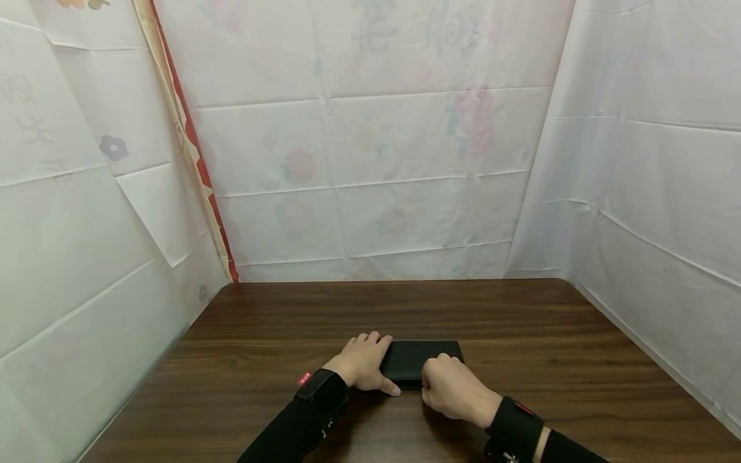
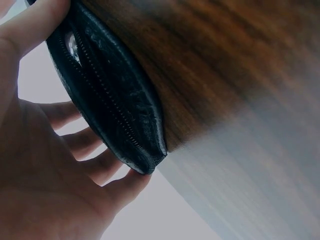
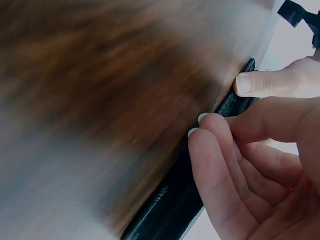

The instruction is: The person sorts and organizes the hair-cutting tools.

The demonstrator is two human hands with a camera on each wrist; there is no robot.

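A flat black zip pouch (image 1: 413,357) lies on the brown table, its zippered edge toward me. My left hand (image 1: 363,361) holds its left end, fingers spread along the side and thumb at the near edge. In the left wrist view the zipper (image 2: 117,110) runs along that edge, its tooth rows parted, and something shiny (image 2: 73,46) shows inside. My right hand (image 1: 454,389) is at the near right part of the pouch. Its fingertips (image 3: 212,122) pinch at the zippered edge in the right wrist view; the zipper's pull is hidden there.
The wood-grain table (image 1: 278,321) extends around the pouch on all sides. White printed sheets hang at the back (image 1: 376,225), left and right of it. Black bands (image 1: 514,427) with small devices wrap both wrists.
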